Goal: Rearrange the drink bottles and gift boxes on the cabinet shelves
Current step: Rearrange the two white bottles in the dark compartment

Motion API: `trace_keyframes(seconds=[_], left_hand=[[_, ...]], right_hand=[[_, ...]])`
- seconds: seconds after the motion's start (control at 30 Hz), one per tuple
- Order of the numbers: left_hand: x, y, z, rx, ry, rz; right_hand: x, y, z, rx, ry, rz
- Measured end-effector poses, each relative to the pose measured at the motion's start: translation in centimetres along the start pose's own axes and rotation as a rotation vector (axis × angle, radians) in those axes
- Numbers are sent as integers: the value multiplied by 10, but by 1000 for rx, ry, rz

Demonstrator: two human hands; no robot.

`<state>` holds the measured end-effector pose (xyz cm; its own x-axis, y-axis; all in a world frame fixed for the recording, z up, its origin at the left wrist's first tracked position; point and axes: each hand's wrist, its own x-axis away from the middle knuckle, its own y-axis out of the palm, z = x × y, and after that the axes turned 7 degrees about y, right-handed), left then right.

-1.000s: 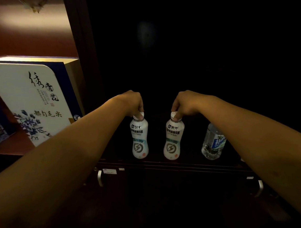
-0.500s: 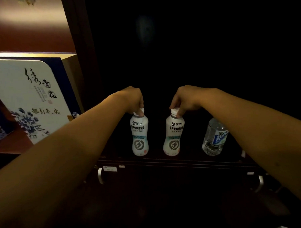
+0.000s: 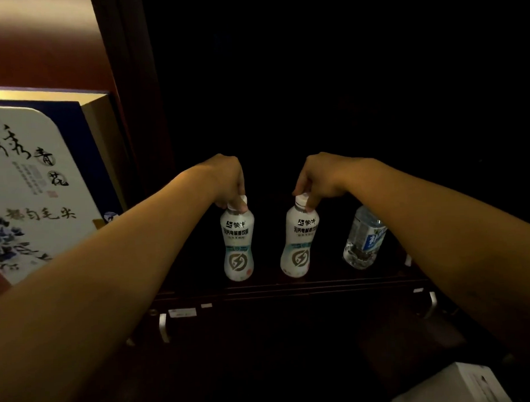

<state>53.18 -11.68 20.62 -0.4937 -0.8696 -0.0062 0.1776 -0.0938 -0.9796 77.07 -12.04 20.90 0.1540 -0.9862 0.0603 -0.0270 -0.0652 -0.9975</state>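
Note:
Two white drink bottles stand upright side by side on a dark cabinet shelf [image 3: 290,287]. My left hand [image 3: 227,181] pinches the cap of the left white bottle [image 3: 237,244]. My right hand [image 3: 320,178] pinches the cap of the right white bottle [image 3: 299,238]. A clear water bottle [image 3: 364,236] with a blue label stands to their right, partly behind my right forearm. A large white and blue gift box [image 3: 32,185] with calligraphy leans in the lit compartment at the left.
A dark wooden upright [image 3: 134,115] separates the lit left compartment from the dark one. Metal handles [image 3: 163,327] show below the shelf's front edge. A white box [image 3: 453,386] lies at the bottom right. The back of the dark compartment is too dim to make out.
Both hands keep their hold on the bottle caps. The two white bottles stay in nearly the same spots; the view has shifted slightly, so the gift box sits further left.

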Motion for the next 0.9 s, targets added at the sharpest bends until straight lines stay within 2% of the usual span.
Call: trace_keyframes(seconds=[0.3, 0.53, 0.63, 0.73, 0.9], left_hand=[[2, 4, 2, -93, -13, 26], [6, 12, 28, -426, -55, 42], [0, 20, 56, -530, -79, 139], [-15, 20, 98, -453, 2, 222], [-43, 22, 173, -285, 142, 258]], right_hand=[[1, 2, 0, 20, -48, 16], [19, 11, 23, -196, -137, 2], [29, 16, 43, -240, -156, 33], [37, 13, 76, -225, -144, 84], [47, 4, 144, -203, -89, 126]])
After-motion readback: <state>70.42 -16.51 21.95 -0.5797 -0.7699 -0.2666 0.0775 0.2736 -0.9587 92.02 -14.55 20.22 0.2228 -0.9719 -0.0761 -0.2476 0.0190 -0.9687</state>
